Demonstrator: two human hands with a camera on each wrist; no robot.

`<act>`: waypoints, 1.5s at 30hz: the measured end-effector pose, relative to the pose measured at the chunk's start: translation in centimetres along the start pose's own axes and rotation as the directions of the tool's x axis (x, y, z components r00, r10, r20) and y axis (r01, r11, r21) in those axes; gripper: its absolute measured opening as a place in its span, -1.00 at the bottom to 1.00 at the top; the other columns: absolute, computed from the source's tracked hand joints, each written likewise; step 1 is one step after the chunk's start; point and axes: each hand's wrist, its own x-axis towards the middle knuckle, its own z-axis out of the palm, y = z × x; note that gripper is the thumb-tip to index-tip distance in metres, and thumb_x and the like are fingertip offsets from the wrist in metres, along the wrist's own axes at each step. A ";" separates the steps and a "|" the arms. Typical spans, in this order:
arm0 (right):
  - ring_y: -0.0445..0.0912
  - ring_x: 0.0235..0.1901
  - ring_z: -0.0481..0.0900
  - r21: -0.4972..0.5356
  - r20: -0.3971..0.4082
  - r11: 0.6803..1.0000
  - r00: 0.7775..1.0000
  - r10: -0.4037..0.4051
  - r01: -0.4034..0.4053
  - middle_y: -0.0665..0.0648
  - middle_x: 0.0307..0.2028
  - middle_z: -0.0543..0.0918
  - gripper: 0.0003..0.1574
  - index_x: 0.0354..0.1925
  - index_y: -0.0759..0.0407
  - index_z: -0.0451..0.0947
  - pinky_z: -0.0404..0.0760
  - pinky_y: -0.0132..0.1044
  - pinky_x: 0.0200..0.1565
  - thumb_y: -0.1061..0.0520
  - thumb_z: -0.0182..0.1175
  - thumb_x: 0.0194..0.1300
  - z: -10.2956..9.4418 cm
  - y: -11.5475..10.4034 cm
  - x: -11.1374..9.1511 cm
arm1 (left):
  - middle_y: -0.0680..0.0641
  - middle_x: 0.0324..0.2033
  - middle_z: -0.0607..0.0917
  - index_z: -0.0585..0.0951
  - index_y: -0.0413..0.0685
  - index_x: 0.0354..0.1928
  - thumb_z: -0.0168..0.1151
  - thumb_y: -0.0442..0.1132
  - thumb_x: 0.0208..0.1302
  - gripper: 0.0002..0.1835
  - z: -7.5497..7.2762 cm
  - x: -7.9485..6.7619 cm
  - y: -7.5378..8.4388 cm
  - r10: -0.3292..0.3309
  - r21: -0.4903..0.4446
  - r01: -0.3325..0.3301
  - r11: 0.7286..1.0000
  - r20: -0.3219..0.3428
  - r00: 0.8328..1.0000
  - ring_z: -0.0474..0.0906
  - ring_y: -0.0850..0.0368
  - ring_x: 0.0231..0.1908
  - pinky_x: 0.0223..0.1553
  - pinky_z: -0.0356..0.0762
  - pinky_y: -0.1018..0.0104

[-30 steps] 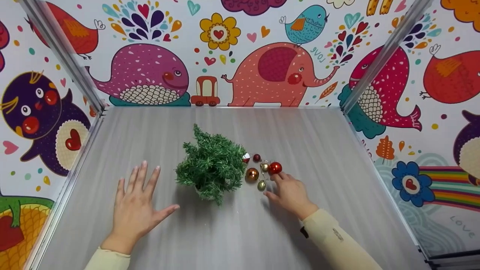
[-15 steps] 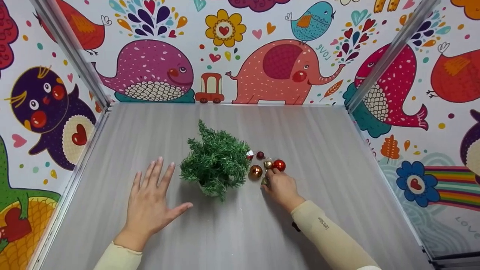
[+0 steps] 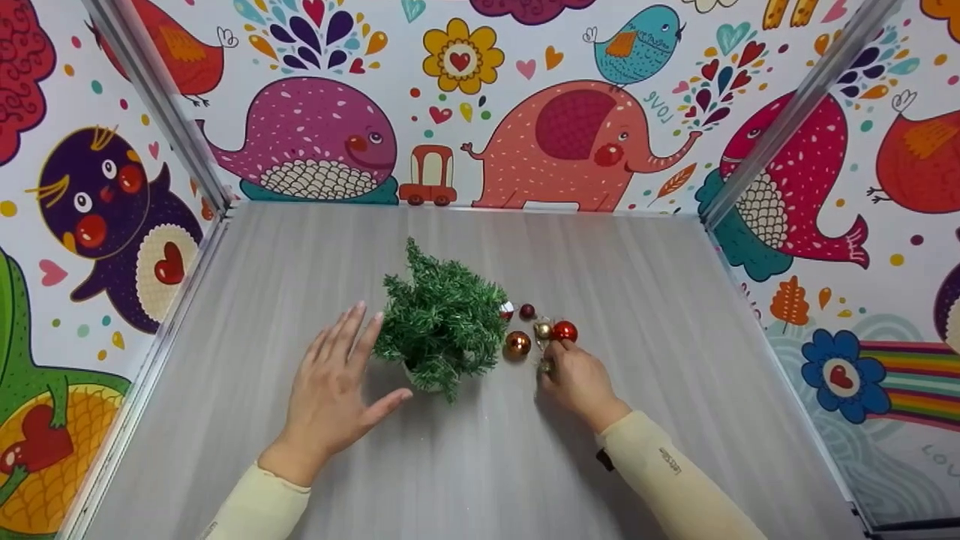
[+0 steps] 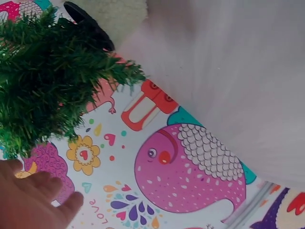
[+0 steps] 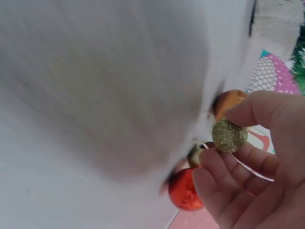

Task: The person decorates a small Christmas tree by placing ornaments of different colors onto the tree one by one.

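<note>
A small artificial Christmas tree (image 3: 442, 315) stands on the table. My left hand (image 3: 330, 397) is at its left side with fingers spread and straight; whether the fingertips touch the branches, I cannot tell. To the right of the tree, my right hand (image 3: 581, 382) pinches a gold glitter bauble (image 5: 229, 135) between thumb and fingers. Close by its fingertips lie a shiny red bauble (image 3: 565, 331), a smaller gold bauble (image 3: 543, 329) and a copper bauble (image 3: 517, 343). Farther back is a small dark red bauble (image 3: 527, 310). The tree partly hides a red and white ornament (image 3: 508, 310).
Printed cartoon panels (image 3: 315, 135) enclose the back and both sides of the grey table (image 3: 465, 480). Metal rails (image 3: 161, 112) run along the corners. The tree's pot shows a dark rim (image 4: 88, 24) in the left wrist view.
My right hand has closed in on the gold glitter bauble and now pinches it. My left hand has moved right, up to the tree. The head view has shifted slightly.
</note>
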 end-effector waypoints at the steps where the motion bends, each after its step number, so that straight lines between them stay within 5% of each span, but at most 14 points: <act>1: 0.03 -0.51 0.56 0.005 0.003 1.000 1.000 0.002 -0.002 0.08 -0.37 0.55 -0.68 -0.27 0.19 0.52 0.58 -0.03 -0.47 0.19 0.41 -0.01 -0.3 0.0 -0.1 | -0.22 0.50 0.15 0.12 -0.07 0.55 0.15 0.44 0.17 0.08 0.2 0.2 0.2 0.012 -0.020 -0.012 1.000 -0.013 1.000 0.18 -0.20 0.41 0.34 0.17 -0.18; 6: -0.06 -0.54 0.52 0.041 0.012 0.999 1.000 0.002 -0.002 0.05 -0.32 0.56 -0.66 -0.23 0.14 0.55 0.57 -0.09 -0.47 0.20 0.41 -0.03 -1.6 -0.5 -0.5 | -0.20 0.48 0.21 0.17 -0.05 0.54 0.44 0.15 0.08 0.05 1.2 1.2 0.7 0.063 -0.071 -0.067 0.995 -0.056 0.996 0.27 -0.18 0.36 0.23 0.35 -0.18; 14: -0.19 -0.53 0.43 0.137 0.014 0.990 1.000 0.017 -0.018 -0.01 -0.25 0.57 -0.62 -0.18 0.11 0.58 0.52 -0.21 -0.44 0.23 0.35 -0.06 -3.4 -2.1 -0.7 | -0.20 0.45 0.25 0.28 -0.02 0.49 0.47 0.02 0.07 -0.05 1.7 1.7 0.4 0.056 -0.046 -0.060 0.997 -0.070 0.996 0.40 -0.20 0.26 0.14 0.45 -0.16; 20: -0.22 -0.50 0.48 0.207 -0.054 0.977 0.998 -0.042 0.053 -0.06 -0.31 0.60 -0.58 -0.16 0.08 0.59 0.51 -0.30 -0.46 0.28 0.33 -0.09 -4.4 -3.0 -1.0 | -0.21 0.45 0.25 0.28 -0.03 0.49 0.44 0.02 0.09 -0.08 1.8 1.7 0.5 0.050 -0.050 -0.055 0.997 -0.084 0.995 0.43 -0.21 0.23 0.11 0.48 -0.14; 28: -0.21 -0.41 0.62 0.345 -0.098 0.933 0.992 -0.078 0.107 -0.12 -0.23 0.62 -0.52 -0.14 0.06 0.58 0.62 -0.29 -0.39 0.38 0.28 -0.10 -5.1 -4.3 -1.7 | -0.24 0.40 0.33 0.30 -0.02 0.47 0.45 0.00 0.07 -0.09 2.0 0.9 0.8 0.038 -0.048 -0.042 0.998 -0.092 0.995 0.49 -0.21 0.16 0.07 0.50 -0.15; 34: -0.15 -0.36 0.62 0.493 -0.096 0.862 0.992 -0.079 0.117 -0.09 -0.22 0.59 -0.53 -0.14 0.10 0.55 0.66 -0.26 -0.35 0.43 0.23 -0.07 -5.6 -5.5 -1.8 | -0.25 0.39 0.34 0.32 -0.03 0.46 0.45 0.00 0.06 -0.10 2.2 0.9 1.0 0.030 -0.050 -0.036 0.998 -0.107 0.994 0.47 -0.20 0.18 0.04 0.51 -0.16; 45: -0.22 -0.34 0.60 0.511 -0.198 0.823 0.966 -0.167 0.247 -0.09 -0.26 0.60 -0.63 -0.20 0.12 0.53 0.67 -0.28 -0.35 0.39 0.38 0.04 -5.9 -7.6 -0.8 | -0.26 0.40 0.32 0.37 -0.11 0.41 0.44 -0.01 0.04 -0.14 2.5 2.1 1.2 0.043 -0.058 -0.052 0.997 -0.142 0.989 0.32 -0.22 0.31 0.26 0.31 -0.15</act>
